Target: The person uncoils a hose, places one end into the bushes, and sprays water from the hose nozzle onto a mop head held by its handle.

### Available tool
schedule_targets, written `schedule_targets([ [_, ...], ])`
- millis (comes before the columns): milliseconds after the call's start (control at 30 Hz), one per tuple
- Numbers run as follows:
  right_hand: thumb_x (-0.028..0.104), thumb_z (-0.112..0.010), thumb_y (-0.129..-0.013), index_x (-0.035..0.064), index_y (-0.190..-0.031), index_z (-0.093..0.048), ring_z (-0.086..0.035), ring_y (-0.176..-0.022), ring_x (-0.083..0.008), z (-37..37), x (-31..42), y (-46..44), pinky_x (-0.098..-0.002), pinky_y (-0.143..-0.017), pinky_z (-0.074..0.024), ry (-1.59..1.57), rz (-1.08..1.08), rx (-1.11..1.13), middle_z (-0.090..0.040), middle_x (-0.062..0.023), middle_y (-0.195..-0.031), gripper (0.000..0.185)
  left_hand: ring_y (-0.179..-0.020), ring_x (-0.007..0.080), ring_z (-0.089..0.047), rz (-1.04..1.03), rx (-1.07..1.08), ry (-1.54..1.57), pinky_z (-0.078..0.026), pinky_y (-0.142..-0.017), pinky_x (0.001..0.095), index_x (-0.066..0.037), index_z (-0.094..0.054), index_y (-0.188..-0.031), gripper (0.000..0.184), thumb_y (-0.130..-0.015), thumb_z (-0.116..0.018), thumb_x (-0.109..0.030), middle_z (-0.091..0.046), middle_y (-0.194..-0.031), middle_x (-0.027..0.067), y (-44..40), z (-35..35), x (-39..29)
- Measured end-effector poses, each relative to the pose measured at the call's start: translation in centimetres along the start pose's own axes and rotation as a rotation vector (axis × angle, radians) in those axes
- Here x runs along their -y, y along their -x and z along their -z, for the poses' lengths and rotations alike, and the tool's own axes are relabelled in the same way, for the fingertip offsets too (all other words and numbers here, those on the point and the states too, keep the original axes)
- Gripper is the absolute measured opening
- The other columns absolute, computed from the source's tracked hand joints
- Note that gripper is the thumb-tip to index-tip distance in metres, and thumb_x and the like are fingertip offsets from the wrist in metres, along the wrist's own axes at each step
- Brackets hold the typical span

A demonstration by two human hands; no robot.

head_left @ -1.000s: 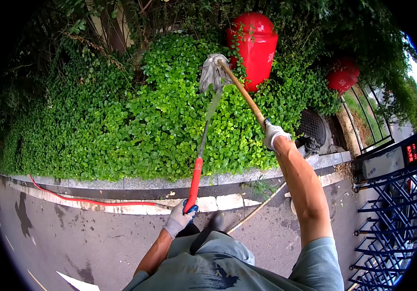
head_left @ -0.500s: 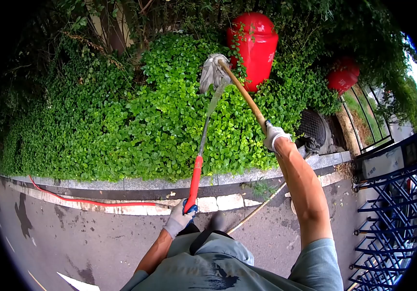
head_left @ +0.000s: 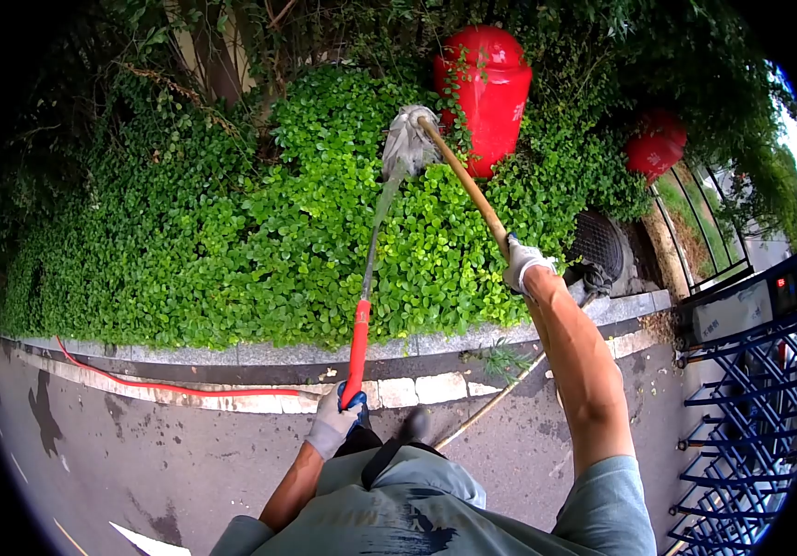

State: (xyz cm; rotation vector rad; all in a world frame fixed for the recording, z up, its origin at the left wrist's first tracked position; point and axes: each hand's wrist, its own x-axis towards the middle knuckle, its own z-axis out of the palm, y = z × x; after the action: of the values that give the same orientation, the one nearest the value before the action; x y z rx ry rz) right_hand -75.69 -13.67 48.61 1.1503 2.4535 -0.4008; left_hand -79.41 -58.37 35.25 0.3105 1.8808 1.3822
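Gloved, my left hand (head_left: 333,419) is closed around a red hose (head_left: 357,347) near its end. From the hose's upper end a stream of water (head_left: 377,232) runs up to a grey mop head (head_left: 408,144). My right hand (head_left: 525,263), in a light glove with blue on it, grips the wooden mop handle (head_left: 469,188) and holds the mop out over the green shrubs (head_left: 259,232). The mop head hangs in front of the leaves, just left of a tall red hydrant-like cover (head_left: 488,107). Another stretch of red hose lies along the kerb at the left.
A stone kerb (head_left: 445,341) borders the shrubs. Across the pavement near my feet lies a long pole (head_left: 491,403). A dark round cover (head_left: 596,246) and a second red dome (head_left: 655,145) are at right. A blue folding barrier (head_left: 750,408) stands far right.
My left hand and the red hose have shifted slightly left, and the water stream has swung left onto the lower mop strands. My right hand and the mop have barely moved.
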Motion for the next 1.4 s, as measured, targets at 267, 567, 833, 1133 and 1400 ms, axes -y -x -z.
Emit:
schedule_targets([
  [267,0.016,-0.051,-0.085,0.0007,-0.144,-0.035,-0.06,-0.114,-0.0389,-2.9,-0.5,-0.7,-0.0436,-0.093,-0.051,-0.094,-0.078,0.014,-0.061,-0.0259,-0.122,0.063,-0.07,0.0083,-0.056,0.022,-0.012,0.181,-0.048,-0.063,0.0249,-0.003,-0.057,-0.104,0.023,-0.083,-0.065,0.003,-0.059,-0.082,0.0015,0.2,1.8,0.4],
  [567,0.029,-0.071,-0.082,0.0,-0.113,-0.058,-0.069,-0.075,-0.0284,-9.7,-0.6,0.0,-0.0392,-0.063,-0.0548,-0.497,-0.148,0.058,-0.069,-0.0186,-0.094,0.045,-0.075,0.0096,-0.058,-0.037,0.016,0.152,-0.05,-0.07,0.0264,-0.001,-0.058,-0.113,0.031,-0.083,-0.065,0.003,-0.061,-0.086,0.0014,0.0,5.5,0.2],
  [833,0.024,-0.069,-0.081,-0.0013,-0.112,-0.058,-0.067,-0.067,-0.0257,-13.3,-0.4,3.0,-0.0385,-0.06,-0.053,-0.59,-0.187,0.1,-0.068,-0.017,-0.087,0.041,-0.072,0.0092,-0.056,0.046,0.154,0.27,-0.049,-0.063,0.0266,-0.003,-0.055,-0.118,0.036,-0.084,-0.058,0.008,-0.056,-0.081,0.0006,0.0,6.4,-2.9],
  [1133,0.01,-0.071,-0.082,0.0032,-0.107,-0.05,-0.053,-0.049,-0.0155,-17.1,-0.6,13.9,-0.0325,-0.043,-0.0459,-1.097,-0.195,0.12,-0.057,-0.0059,-0.07,0.033,-0.073,0.0089,-0.057,-0.033,0.183,0.17,-0.051,-0.065,0.025,-0.002,-0.057,-0.12,0.038,-0.083,-0.061,0.006,-0.059,-0.087,0.0006,-1.0,8.2,-1.3],
  [1400,0.006,-0.07,-0.084,0.0082,-0.139,-0.043,-0.054,-0.05,-0.0126,-17.6,-1.1,25.6,-0.0283,-0.041,-0.0467,-1.25,-0.369,0.087,-0.057,-0.0033,-0.07,0.062,-0.076,0.0089,-0.057,-0.023,0.269,0.163,-0.051,-0.069,0.0247,0.003,-0.055,-0.121,0.037,-0.085,-0.053,0.009,-0.057,-0.087,0.0019,-1.8,7.8,-2.8],
])
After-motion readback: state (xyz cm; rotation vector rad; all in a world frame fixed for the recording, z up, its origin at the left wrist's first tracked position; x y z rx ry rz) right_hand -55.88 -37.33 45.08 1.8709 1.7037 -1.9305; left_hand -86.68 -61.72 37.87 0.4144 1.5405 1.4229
